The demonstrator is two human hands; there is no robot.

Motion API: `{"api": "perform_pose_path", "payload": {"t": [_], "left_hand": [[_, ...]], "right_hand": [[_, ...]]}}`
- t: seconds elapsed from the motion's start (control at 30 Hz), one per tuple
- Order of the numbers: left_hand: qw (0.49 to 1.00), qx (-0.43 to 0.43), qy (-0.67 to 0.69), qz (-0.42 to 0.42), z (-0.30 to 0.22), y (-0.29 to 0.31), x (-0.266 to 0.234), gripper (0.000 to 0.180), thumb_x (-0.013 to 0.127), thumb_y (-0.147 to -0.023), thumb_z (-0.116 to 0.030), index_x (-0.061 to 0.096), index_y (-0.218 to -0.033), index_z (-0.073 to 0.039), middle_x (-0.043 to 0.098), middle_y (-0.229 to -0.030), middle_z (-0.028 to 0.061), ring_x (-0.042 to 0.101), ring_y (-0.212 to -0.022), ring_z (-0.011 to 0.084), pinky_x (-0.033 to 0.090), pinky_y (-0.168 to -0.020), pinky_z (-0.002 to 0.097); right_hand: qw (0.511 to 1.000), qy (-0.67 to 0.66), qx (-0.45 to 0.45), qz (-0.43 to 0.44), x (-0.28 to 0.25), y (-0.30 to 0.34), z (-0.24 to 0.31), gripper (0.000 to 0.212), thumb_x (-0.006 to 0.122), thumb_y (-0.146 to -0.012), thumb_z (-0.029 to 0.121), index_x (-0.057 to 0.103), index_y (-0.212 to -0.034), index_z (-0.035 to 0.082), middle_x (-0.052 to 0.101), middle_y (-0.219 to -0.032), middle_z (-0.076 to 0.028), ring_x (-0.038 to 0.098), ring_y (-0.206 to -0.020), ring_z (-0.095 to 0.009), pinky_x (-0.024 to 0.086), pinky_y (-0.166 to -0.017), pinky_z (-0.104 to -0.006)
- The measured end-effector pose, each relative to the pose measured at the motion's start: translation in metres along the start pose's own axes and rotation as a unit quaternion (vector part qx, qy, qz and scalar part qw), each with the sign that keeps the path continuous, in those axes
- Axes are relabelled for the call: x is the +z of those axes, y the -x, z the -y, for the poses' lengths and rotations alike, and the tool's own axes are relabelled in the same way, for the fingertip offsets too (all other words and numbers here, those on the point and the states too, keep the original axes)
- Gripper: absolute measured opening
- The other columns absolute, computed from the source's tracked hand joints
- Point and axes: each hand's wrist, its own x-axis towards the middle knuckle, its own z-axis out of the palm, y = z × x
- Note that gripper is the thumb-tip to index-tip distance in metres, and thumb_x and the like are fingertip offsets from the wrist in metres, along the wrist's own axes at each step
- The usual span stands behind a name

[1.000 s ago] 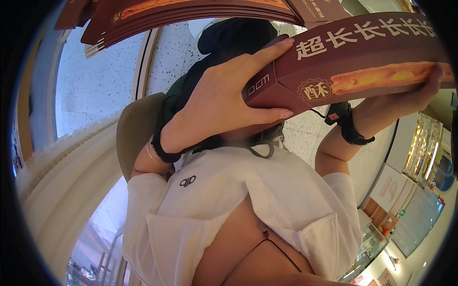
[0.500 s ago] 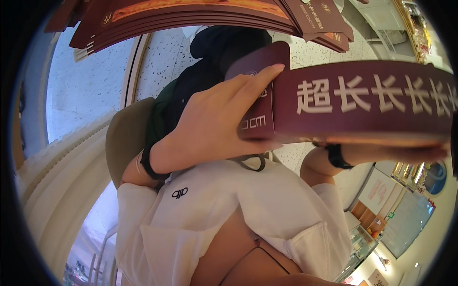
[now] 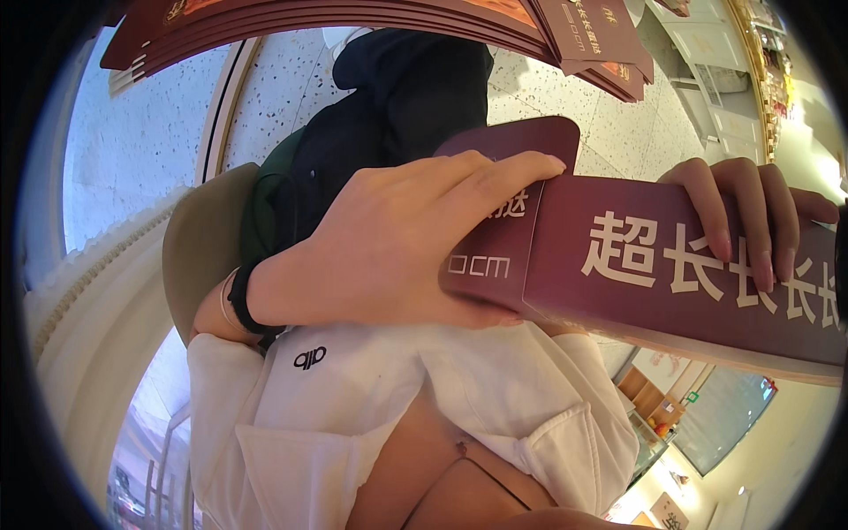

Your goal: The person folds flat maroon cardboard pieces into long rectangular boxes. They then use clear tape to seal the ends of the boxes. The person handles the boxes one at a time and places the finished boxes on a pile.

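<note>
At right, the long maroon box (image 3: 654, 305) probably needs light, even pressure, with the left hand (image 3: 380, 234) half closed around its left end and the right hand (image 3: 751, 208) gripping over its far edge.

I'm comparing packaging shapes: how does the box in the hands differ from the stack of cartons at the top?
The box has depth; the stack is thin, flat layers.
The left hand and right hand hold the box; neither touches the stack.
The box's facing side shows big pale characters; the stack's top shows an orange picture.
Both are dark maroon with pale print.
</note>
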Motion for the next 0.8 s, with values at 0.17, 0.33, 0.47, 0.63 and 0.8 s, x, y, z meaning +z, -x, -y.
{"api": "perform_pose_path", "payload": {"t": [0.17,0.33,0.47,0.63,0.8], "left_hand": [[1.0,-0.001,-0.003,0.009,0.008,0.002,-0.001,0.082,0.087,-0.054,-0.028,0.052,-0.124,-0.003,0.062,-0.108,0.012,0.063,-0.083,0.0257,0.051,-0.075,0.0314],[0.999,-0.011,0.034,0.023,0.011,0.001,-0.002,0.078,0.087,-0.054,-0.027,0.053,-0.121,-0.003,0.062,-0.104,0.0118,0.063,-0.084,0.0272,0.051,-0.074,0.0323],[0.996,-0.02,0.076,0.035,0.015,0.0,-0.004,0.079,0.088,-0.054,-0.029,0.054,-0.12,-0.003,0.062,-0.103,0.0119,0.063,-0.085,0.0274,0.051,-0.074,0.0322],[0.994,-0.031,0.082,0.07,0.017,0.003,-0.006,0.081,0.089,-0.052,-0.03,0.055,-0.12,-0.003,0.062,-0.108,0.0123,0.063,-0.085,0.0265,0.051,-0.073,0.0314],[0.993,-0.023,0.105,0.056,0.023,0.0,-0.008,0.085,0.089,-0.051,-0.03,0.054,-0.124,-0.004,0.061,-0.108,0.0143,0.062,-0.093,0.028,0.049,-0.082,0.0315]], "right_hand": [[1.0,-0.007,0.006,0.005,-0.005,0.003,-0.001,0.031,0.047,-0.1,0.019,0.051,-0.127,0.006,0.061,-0.092,0.002,0.062,-0.088,-0.007,0.049,-0.079,-0.0249],[1.0,-0.007,0.0,-0.017,-0.002,0.007,-0.007,0.032,0.046,-0.1,0.02,0.05,-0.128,0.006,0.061,-0.093,0.002,0.062,-0.088,-0.007,0.049,-0.079,-0.0246],[0.998,-0.031,0.042,-0.029,-0.001,0.01,-0.004,0.039,0.043,-0.101,0.028,0.046,-0.136,0.012,0.056,-0.095,0.003,0.057,-0.092,-0.008,0.042,-0.082,-0.0278],[0.987,0.045,0.067,-0.14,0.018,0.007,-0.009,0.034,0.04,-0.102,0.024,0.049,-0.13,0.006,0.058,-0.09,0.002,0.06,-0.087,-0.006,0.045,-0.079,-0.0242],[0.987,0.043,0.077,-0.135,0.005,0.009,-0.011,0.035,0.034,-0.103,0.029,0.054,-0.123,0.007,0.057,-0.087,0.001,0.057,-0.084,-0.008,0.042,-0.082,-0.0264]]}}
